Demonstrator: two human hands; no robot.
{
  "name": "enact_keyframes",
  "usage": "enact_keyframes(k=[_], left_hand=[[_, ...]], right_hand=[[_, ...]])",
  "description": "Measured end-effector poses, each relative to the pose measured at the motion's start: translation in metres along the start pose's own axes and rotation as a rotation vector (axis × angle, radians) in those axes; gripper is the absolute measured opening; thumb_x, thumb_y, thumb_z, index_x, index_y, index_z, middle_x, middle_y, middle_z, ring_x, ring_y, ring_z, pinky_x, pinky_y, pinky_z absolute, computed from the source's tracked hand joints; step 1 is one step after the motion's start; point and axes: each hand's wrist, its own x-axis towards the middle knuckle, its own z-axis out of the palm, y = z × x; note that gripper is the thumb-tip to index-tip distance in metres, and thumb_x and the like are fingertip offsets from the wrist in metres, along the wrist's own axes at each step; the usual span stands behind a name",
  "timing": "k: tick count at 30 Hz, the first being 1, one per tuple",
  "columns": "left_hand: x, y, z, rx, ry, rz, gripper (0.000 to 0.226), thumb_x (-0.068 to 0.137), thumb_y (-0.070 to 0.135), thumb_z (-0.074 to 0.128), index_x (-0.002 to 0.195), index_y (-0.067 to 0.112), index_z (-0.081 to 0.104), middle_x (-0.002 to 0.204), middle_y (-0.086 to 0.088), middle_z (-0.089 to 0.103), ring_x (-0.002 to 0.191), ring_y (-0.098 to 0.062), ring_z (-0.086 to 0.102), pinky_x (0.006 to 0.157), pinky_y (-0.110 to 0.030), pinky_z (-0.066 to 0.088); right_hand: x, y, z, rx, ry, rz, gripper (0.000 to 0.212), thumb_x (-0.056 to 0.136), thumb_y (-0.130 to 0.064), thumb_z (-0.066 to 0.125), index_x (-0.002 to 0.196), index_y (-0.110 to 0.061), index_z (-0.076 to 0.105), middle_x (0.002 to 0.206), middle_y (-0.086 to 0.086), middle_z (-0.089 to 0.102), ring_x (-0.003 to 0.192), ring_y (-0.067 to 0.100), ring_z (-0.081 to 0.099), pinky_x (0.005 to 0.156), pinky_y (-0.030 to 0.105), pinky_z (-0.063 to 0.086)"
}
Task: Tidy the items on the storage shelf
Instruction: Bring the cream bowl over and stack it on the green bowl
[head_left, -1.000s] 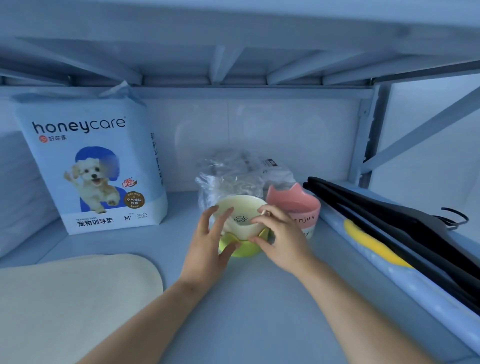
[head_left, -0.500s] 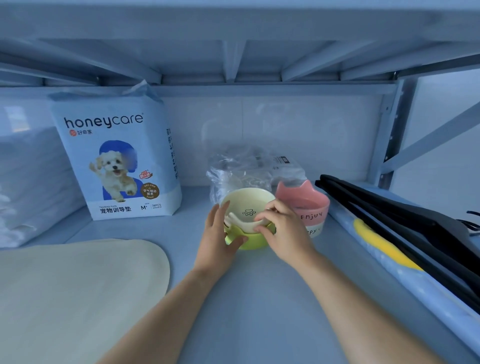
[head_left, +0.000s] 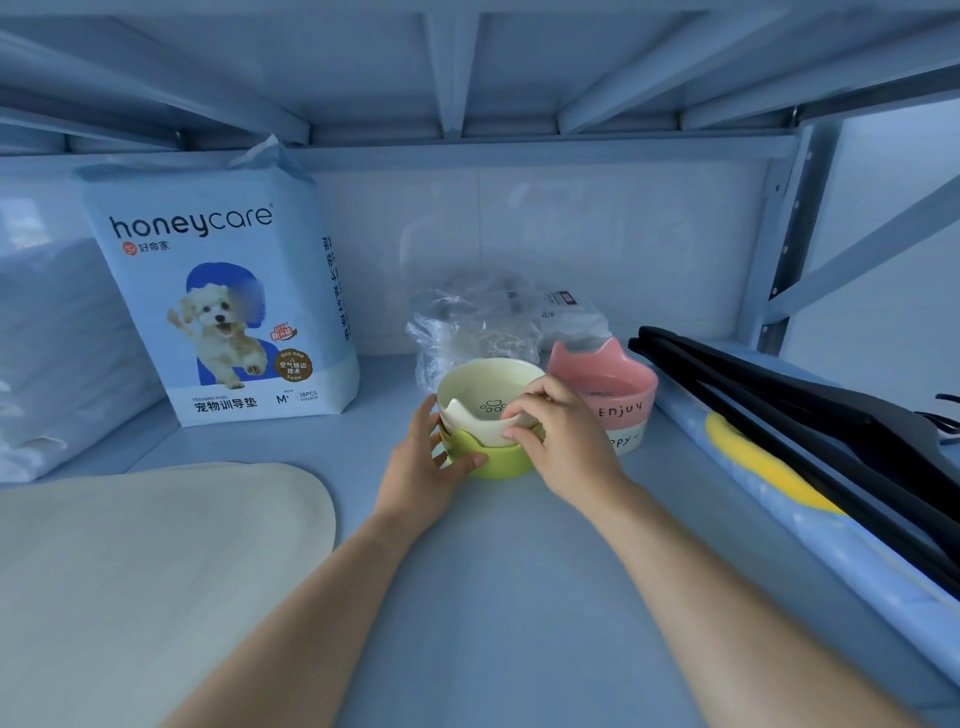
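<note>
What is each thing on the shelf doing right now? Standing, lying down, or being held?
Cream bowl, sits in the green bowl, rim pinched by right hand.
Green bowl, upright, gripped by left hand.
Pink bowl, upright, untouched.
Pad pack, standing upright.
Hangers, lying down.

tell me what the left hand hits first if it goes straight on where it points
The left hand grips the green bowl, with the cream bowl nested inside, so that stack stops it at once. Behind lies the plastic bag; depth unclear.
</note>
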Motion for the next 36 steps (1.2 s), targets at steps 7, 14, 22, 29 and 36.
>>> enact_keyframes(k=[7,14,22,29,36], left_hand=[[-0.004,0.003,-0.001,0.117,-0.01,0.023,0.084,0.081,0.019,0.071,0.147,0.023,0.019,0.147,0.001,0.034,0.126,-0.016,0.044,0.096,-0.027,0.042],[-0.003,0.003,-0.004,0.308,-0.008,-0.012,0.058,0.082,0.032,0.069,0.131,0.018,0.044,0.13,-0.002,0.052,0.104,-0.02,0.059,0.093,-0.038,0.048],[-0.003,0.002,-0.004,0.331,-0.036,0.062,0.047,0.086,0.03,0.064,0.128,0.02,0.044,0.121,0.003,0.053,0.109,-0.02,0.056,0.094,-0.038,0.047],[-0.005,0.008,-0.014,0.563,0.021,0.095,0.071,0.088,0.046,0.055,0.145,0.022,0.019,0.147,0.002,0.033,0.131,-0.017,0.039,0.098,-0.036,0.042],[-0.011,0.025,-0.076,0.657,0.04,0.186,0.061,0.087,0.046,0.055,0.14,0.022,0.033,0.14,0.002,0.042,0.125,-0.015,0.045,0.097,-0.038,0.045]], right_hand=[[-0.001,-0.004,0.0,0.019,0.004,0.023,0.012,0.077,-0.011,0.073,0.089,-0.011,0.07,0.093,0.002,0.056,0.089,0.02,0.055,0.072,0.03,0.044],[-0.003,-0.006,-0.001,0.004,0.018,0.025,0.011,0.078,-0.016,0.073,0.089,-0.015,0.07,0.093,-0.003,0.056,0.089,0.016,0.055,0.069,0.033,0.047],[-0.003,-0.005,0.001,-0.016,0.026,0.028,0.019,0.077,-0.017,0.073,0.096,-0.018,0.071,0.1,-0.003,0.056,0.094,0.017,0.055,0.071,0.025,0.042],[-0.006,-0.015,-0.006,-0.038,0.086,-0.031,0.028,0.074,-0.016,0.076,0.101,-0.016,0.071,0.111,0.001,0.06,0.105,0.022,0.058,0.083,0.023,0.041],[-0.008,-0.045,-0.007,-0.07,0.143,-0.138,0.023,0.077,-0.015,0.075,0.099,-0.01,0.071,0.112,0.006,0.064,0.104,0.028,0.061,0.085,0.035,0.05]])
